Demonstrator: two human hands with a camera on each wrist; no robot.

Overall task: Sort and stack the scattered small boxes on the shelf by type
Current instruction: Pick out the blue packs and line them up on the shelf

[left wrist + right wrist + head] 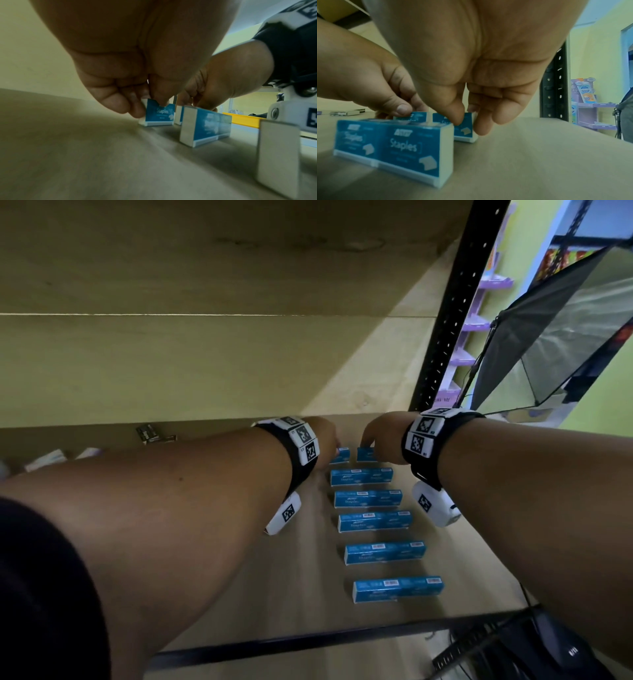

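Several blue staples boxes (361, 476) stand in paired rows down the wooden shelf (308, 577). At the far end of the column my left hand (334, 445) pinches one small blue staples box (158, 115) that stands on the shelf. My right hand (371, 445) pinches a second blue staples box (464, 127) just to the right of it. Both boxes touch the shelf, with a narrow gap between them. The nearest pair (393, 146) stands right in front of them.
Dark small boxes (154, 433) lie near the back wall at the left, and pale boxes (51, 458) show past my left forearm. A black perforated upright (452, 313) bounds the shelf on the right. The black front rail (308, 642) marks its near edge.
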